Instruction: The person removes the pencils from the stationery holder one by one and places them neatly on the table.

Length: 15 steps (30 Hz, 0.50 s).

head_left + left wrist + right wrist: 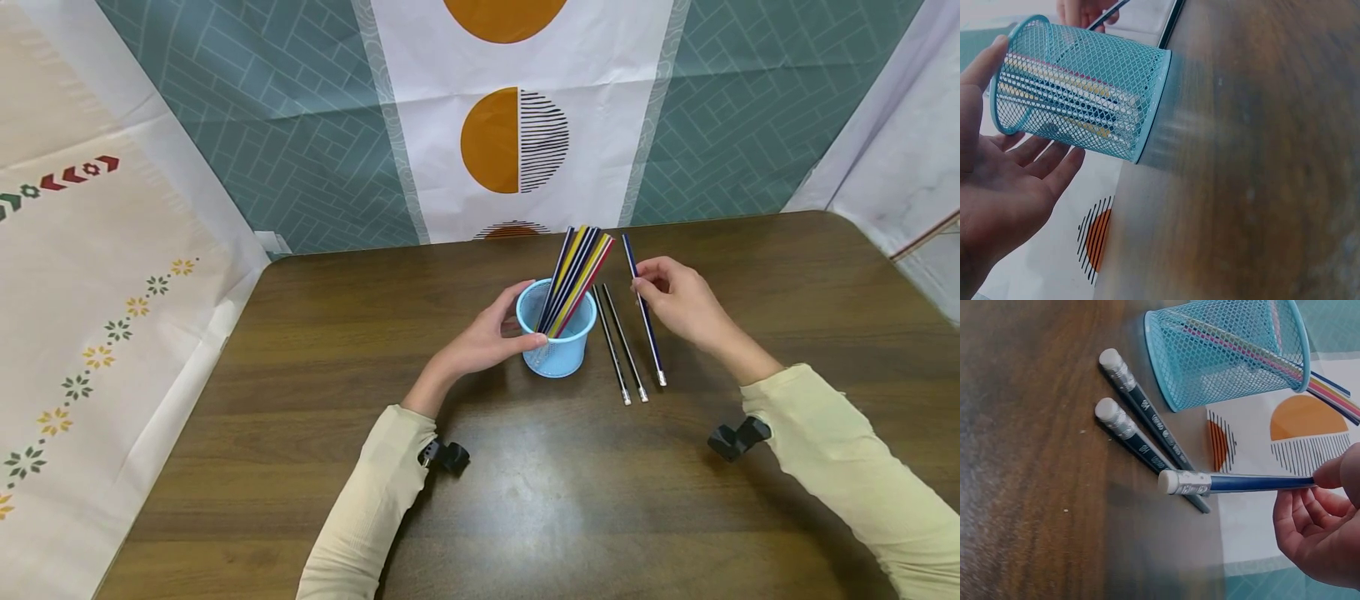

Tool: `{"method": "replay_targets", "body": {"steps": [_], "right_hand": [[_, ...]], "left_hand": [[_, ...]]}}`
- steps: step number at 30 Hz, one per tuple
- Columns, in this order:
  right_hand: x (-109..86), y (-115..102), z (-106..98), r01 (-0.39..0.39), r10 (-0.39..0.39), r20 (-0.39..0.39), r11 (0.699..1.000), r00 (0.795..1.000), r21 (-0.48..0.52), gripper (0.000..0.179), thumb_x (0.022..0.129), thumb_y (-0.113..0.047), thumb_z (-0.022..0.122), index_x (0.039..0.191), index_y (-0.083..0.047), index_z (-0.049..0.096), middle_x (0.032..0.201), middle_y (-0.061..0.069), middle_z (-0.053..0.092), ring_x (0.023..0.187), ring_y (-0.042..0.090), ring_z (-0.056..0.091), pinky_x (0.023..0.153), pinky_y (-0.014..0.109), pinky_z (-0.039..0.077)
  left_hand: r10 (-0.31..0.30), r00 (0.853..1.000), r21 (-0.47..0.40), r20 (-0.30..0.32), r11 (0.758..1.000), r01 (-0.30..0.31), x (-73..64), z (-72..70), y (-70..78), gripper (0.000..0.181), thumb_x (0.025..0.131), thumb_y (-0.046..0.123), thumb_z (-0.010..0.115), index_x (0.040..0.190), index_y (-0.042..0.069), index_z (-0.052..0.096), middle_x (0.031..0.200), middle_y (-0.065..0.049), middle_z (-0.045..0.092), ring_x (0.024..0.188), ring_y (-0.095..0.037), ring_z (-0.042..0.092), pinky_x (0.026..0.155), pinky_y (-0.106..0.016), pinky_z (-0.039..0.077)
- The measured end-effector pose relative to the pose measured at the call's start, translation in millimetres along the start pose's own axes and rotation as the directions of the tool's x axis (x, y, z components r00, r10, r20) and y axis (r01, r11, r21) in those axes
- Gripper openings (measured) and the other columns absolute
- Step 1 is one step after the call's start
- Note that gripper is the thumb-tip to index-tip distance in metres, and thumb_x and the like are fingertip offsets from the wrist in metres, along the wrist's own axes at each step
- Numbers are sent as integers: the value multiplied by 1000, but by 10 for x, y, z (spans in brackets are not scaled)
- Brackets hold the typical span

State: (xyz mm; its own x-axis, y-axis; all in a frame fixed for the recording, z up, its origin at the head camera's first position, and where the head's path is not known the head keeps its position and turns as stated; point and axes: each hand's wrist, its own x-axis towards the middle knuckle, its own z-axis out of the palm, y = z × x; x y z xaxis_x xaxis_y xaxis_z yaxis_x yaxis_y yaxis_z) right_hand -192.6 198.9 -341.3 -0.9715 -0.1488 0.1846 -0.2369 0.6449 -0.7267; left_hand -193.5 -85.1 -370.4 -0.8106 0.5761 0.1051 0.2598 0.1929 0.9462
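A light blue mesh pencil cup [557, 358] stands upright on the table, with several striped pencils [573, 279] leaning inside it. My left hand [491, 337] grips the cup from the left, thumb at the near side of the rim and fingers round the far side. To the right of the cup, my right hand [682, 302] pinches a dark blue pencil [1254, 482] between thumb and fingertips, its white eraser end pointing toward me. Two dark pencils, one nearer the cup [1141, 406] and one beside it [1138, 447], lie on the table between the cup and that hand.
The brown wooden table [300, 400] ends at a patterned teal and white cloth [315, 150] behind it. An embroidered cream cloth [90, 292] hangs on the left. Black wrist mounts, one on the left sleeve [446, 457] and one on the right [738, 437], stick out inward.
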Motion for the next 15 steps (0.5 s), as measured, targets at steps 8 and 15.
{"method": "replay_targets", "body": {"steps": [8,15], "right_hand": [[7,79,48,-47,47,30,999,998,-2,29,100,-11,51,118,11,52,103,25,62,89,31,54,70,31,41],[18,137,55,-86,86,56,996,995,-7,29,100,-11,51,118,12,52,106,26,61,92,33,54,73,34,44]], "left_hand": [[6,1000,3,0,1000,-6,-2,1,-1,75,89,5,70,149,6,25,144,-12,40,129,-21,43,105,-30,39],[9,1000,-4,0,1000,-9,2,-4,-14,75,89,5,69,149,5,24,144,-12,40,129,-21,43,105,-29,38]]}}
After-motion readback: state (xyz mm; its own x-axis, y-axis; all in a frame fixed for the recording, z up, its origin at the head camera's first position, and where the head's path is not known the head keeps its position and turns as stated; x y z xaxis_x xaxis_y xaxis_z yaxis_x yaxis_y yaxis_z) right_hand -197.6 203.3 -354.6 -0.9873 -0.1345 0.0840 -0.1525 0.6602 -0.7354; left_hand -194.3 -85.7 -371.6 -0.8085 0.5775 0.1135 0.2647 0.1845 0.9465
